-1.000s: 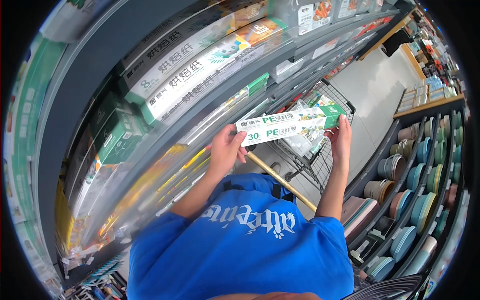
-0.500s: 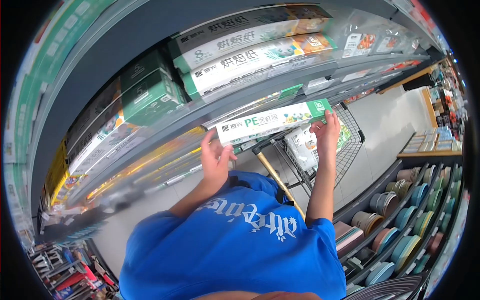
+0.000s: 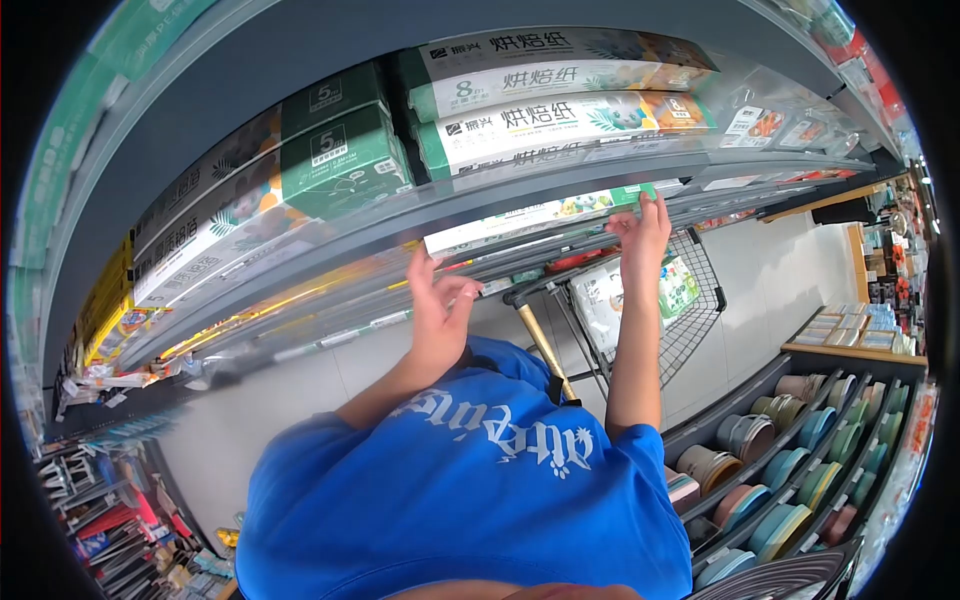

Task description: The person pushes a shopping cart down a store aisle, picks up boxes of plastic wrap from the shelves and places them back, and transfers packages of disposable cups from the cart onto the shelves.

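A long white and green box of PE cling film point(image 3: 530, 223) lies partly under the edge of the upper shelf, at the level below it. My left hand point(image 3: 440, 305) is at the box's left end, its fingertips against the corner and the thumb bent below. At the green right end, my right hand point(image 3: 642, 240) holds the box between fingers and thumb. The shelf edge hides the box's upper side.
Baking paper boxes point(image 3: 560, 118) and green-ended boxes point(image 3: 345, 155) fill the upper shelf point(image 3: 420, 212). A wire shopping cart point(image 3: 700, 300) with a white and green package point(image 3: 605, 300) stands ahead. Bowls point(image 3: 745, 437) line a rack at right.
Both hands have moved the cling film box away from me, beneath the upper shelf's edge. Its front lettering is now mostly hidden. The view has shifted slightly.
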Demonstrator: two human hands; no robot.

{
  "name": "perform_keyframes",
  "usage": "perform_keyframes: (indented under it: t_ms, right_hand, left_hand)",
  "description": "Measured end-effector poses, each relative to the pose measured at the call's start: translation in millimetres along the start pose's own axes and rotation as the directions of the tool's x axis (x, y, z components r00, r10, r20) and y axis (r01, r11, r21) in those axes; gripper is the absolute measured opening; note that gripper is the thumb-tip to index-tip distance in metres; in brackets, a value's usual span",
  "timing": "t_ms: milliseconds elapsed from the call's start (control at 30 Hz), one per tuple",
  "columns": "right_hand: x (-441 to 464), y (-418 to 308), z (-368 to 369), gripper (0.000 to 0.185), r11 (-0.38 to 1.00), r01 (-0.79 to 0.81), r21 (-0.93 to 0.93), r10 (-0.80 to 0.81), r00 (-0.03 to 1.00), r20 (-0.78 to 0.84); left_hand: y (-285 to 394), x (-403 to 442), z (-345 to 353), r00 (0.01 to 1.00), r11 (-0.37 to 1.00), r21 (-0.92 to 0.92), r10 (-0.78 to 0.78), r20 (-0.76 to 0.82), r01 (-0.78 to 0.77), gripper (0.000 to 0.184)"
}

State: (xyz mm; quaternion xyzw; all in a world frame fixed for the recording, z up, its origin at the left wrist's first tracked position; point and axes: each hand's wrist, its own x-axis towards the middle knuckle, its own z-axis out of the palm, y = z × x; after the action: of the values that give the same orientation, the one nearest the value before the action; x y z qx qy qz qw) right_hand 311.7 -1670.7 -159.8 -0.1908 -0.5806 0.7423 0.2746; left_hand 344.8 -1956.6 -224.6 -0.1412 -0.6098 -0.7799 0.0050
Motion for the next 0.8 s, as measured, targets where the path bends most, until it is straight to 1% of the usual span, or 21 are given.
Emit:
perform_keyframes:
  t_ms: [33,133,233,433,533,633,667,733,800]
  right_hand:
    - [1.2,-1.2,2.8,0.038,1.000,-0.001,-0.015,0.000,1.000,-0.008]
    - [2.2,0.0,4.0,0.037,0.999,0.006,-0.033,-0.007,1.000,-0.025]
    - [0.3,0.5,4.0,0.036,0.999,0.018,-0.035,-0.019,0.999,-0.029]
    - [0.7,0.1,-0.1,0.034,0.999,0.046,-0.004,-0.046,0.999,-0.013]
    - [-6.7,-3.7,0.6,0.034,0.996,0.079,0.041,-0.079,0.997,-0.023]
    - [-9.6,-6.8,6.9,0.032,0.983,0.143,0.114,-0.144,0.990,-0.003]
    - [-8.8,-7.1,8.2,0.031,0.976,0.167,0.142,-0.170,0.985,0.010]
    - [-2.6,-5.8,9.5,0.030,0.976,0.171,0.138,-0.174,0.985,0.010]
    - [3.3,-6.0,12.4,0.029,0.973,0.187,0.134,-0.192,0.981,0.028]
  left_hand:
    - [0.0,1.5,0.2,1.000,1.000,0.018,0.013,0.021,-0.014,0.082]
    - [7.4,6.4,1.1,0.998,0.999,0.028,-0.029,0.064,0.027,0.089]
    - [4.1,6.5,0.5,0.996,0.999,0.054,-0.013,0.083,0.008,0.091]
    - [12.1,8.9,6.2,0.996,0.999,0.040,-0.031,0.082,0.028,0.093]
    - [25.0,5.0,7.2,0.997,0.993,0.117,-0.041,0.065,0.033,0.094]
    - [27.3,5.7,2.1,0.981,0.992,0.049,0.111,0.160,-0.120,0.094]
    - [28.9,7.6,3.6,0.985,0.994,0.014,0.103,0.139,-0.106,0.093]
    - [33.4,18.4,7.5,0.991,0.995,-0.057,0.086,0.100,-0.080,0.090]
    - [42.3,34.4,4.4,0.996,0.996,-0.084,0.039,0.083,-0.032,0.082]
